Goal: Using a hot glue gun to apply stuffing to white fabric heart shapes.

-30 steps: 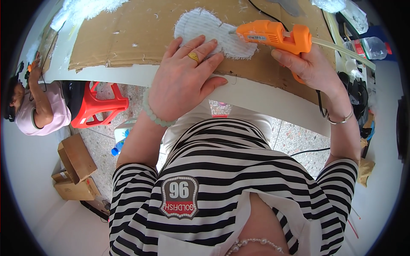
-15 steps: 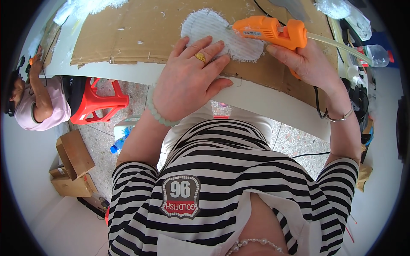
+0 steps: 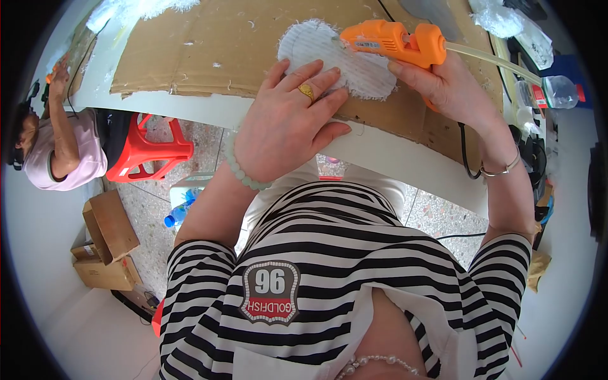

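Observation:
A white, ribbed, fuzzy-edged fabric piece [image 3: 354, 68], shaped like a shoe sole, lies on brown cardboard. My left hand [image 3: 288, 111] rests flat with its fingers spread, the fingertips on the near left edge of the fabric. In my right hand [image 3: 451, 85] is an orange hot glue gun [image 3: 396, 43], held by its handle. Its nozzle points left and sits close over the upper middle of the fabric; whether it touches cannot be made out. A translucent glue stick [image 3: 491, 60] sticks out of the gun's back end.
The cardboard sheet [image 3: 183, 63] covers much of the white table [image 3: 418, 152]. White fluff [image 3: 139, 9] lies at the far left, a plastic bottle [image 3: 560, 92] at the right. A black cord [image 3: 465, 152] hangs below my right hand. Another person [image 3: 66, 152] sits left by a red stool [image 3: 152, 152].
The glue gun has shifted slightly left across the fabric. The fabric and my left hand sit a little further right and nearer in the view.

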Tool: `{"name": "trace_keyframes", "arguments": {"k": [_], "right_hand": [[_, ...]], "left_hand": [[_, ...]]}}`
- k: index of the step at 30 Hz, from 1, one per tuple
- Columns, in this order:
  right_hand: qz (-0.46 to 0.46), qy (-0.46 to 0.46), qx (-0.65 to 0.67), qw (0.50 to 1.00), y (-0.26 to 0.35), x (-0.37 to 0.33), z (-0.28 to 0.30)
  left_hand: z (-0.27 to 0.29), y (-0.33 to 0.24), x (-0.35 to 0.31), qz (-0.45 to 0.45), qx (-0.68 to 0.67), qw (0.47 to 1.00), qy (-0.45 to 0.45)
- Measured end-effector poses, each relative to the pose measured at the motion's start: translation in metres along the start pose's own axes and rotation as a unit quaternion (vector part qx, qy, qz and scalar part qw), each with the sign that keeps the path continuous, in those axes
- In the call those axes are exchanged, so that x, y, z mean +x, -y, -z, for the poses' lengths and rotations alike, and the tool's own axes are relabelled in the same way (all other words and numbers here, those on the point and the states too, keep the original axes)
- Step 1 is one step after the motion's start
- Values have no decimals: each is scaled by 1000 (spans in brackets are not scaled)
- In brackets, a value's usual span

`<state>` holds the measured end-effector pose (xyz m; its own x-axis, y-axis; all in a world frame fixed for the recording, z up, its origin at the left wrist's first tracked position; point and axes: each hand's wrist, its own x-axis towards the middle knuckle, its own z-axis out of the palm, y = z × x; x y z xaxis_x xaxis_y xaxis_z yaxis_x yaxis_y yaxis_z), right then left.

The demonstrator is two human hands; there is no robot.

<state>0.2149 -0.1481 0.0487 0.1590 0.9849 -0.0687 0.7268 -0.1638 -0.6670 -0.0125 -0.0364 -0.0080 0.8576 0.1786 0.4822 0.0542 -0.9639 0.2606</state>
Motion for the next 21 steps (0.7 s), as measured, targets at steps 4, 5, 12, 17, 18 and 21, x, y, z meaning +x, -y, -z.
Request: {"name": "trace_keyframes", "arguments": {"k": [4,5,12,17,18,21], "right_hand": [[-17,-3,12,1000,2,7,-2],[-16,-3,11,1000,4,8,-3],[4,-7,5,1000,6,17,-4],[29,-10,11,999,6,23,-5],[22,-7,11,1000,9,23,-4],[18,-3,15,1000,10,26,-5]], "left_hand": [[0,0,-1,-1,-1,1000,-3],[0,0,0,-1,-2,1000,-2],[-1,1,-1,-2,-2,1000,-2],[-2,1,-2,-2,-5,1000,-4],[-2,1,-2,-1,-5,1000,-4],[-1,1,-2,0,-13,1000,-8]]}}
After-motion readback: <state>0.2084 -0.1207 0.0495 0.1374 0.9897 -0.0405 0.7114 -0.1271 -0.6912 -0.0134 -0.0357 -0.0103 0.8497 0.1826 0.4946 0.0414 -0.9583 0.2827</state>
